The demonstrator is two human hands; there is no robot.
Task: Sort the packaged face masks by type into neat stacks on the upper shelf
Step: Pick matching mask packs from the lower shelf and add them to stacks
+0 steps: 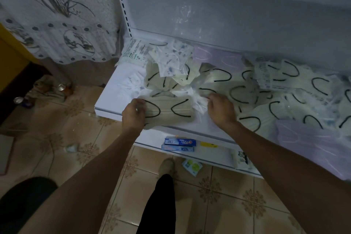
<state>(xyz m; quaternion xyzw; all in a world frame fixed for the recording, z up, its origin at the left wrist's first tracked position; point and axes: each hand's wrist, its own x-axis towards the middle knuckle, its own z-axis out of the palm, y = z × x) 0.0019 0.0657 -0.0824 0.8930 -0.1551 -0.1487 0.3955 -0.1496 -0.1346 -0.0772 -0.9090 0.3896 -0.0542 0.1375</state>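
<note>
Gripping beige mask stack (169, 113) at shelf's (109, 100) 7 o'clock corner: L hand (133, 113); R hand (221, 109) grasp unclear. Stack sits at edge, a nudge may drop it.

Wore black trousers (161, 205) on the legs and a beige soft shoe (166, 165) on the forward foot. Bore a small metallic ring (136, 109) on a finger of the left hand (133, 114). Showed bare forearms (275, 154) to the frame edge.

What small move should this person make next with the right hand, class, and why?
Probably pull the white printed packet away from the beige stack. The left hand grips that stack at the upper shelf front, and the right hand is at the odd packet crowding its end.
</note>
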